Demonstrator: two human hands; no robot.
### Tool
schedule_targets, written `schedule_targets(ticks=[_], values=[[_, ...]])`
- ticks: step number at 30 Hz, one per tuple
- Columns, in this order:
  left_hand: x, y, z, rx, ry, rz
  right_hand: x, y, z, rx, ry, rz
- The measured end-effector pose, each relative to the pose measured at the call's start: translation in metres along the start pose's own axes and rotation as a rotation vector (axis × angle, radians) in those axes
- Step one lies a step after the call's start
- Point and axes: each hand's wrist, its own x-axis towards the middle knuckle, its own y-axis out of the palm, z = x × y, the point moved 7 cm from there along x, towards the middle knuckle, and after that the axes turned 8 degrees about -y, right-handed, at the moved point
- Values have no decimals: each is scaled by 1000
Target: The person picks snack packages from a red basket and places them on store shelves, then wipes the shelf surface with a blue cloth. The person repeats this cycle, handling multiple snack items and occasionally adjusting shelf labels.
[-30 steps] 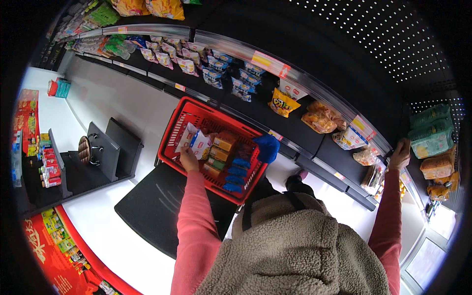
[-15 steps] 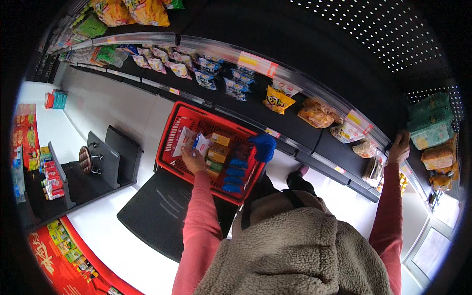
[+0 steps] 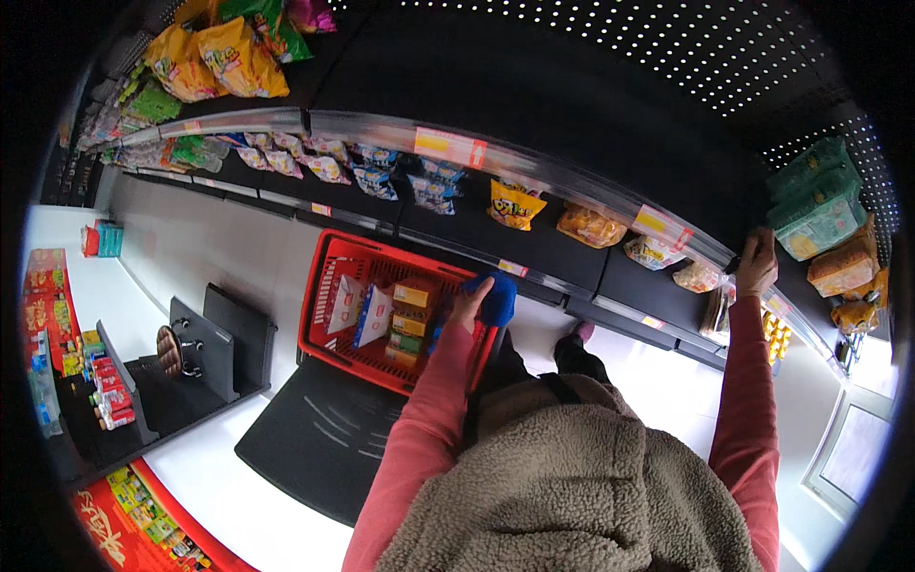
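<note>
A red shopping basket [image 3: 307, 310] stands in front of me on the left, holding two white packets [image 3: 374, 316], several yellow-brown packs [image 3: 412, 292] and other packs that my left arm partly hides. At the basket's right rim my left hand [image 3: 467, 305] is closed on a bunched blue cloth [image 3: 498, 301]; its thumb shows on the near side, while the other fingers are mostly hidden. Far to the right, my right hand [image 3: 758, 263] is curled over the front edge of the black shelf [image 3: 705, 214], close to green packs [image 3: 815, 205].
Snack bags [image 3: 517, 204] and bread packs [image 3: 591, 225] line the lower shelf. Large yellow bags [image 3: 238, 62] sit on the upper shelf at left. A black stool [image 3: 319, 434] is beside the basket. A low black rack [image 3: 205, 334] with small goods is at left.
My left hand has left the white packets and moved right to the blue cloth at the basket rim. Both white packets now stand in the basket. My right hand stays at the shelf edge.
</note>
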Motion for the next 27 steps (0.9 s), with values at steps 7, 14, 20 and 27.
schedule_targets(ticks=[7, 14, 20, 27], values=[[-20, -11, -10, -199, -56, -169, 2, -9, 23, 29, -61, -61], [-127, -63, -145, 461, 485, -371, 3, -10, 28, 65, -19, 10], [-211, -86, -357, -83, 789, -410, 5, -16, 38, 72, -42, -22], [-191, -18, -438, 979, 1061, -515, 7, -18, 43, 126, -22, -6]])
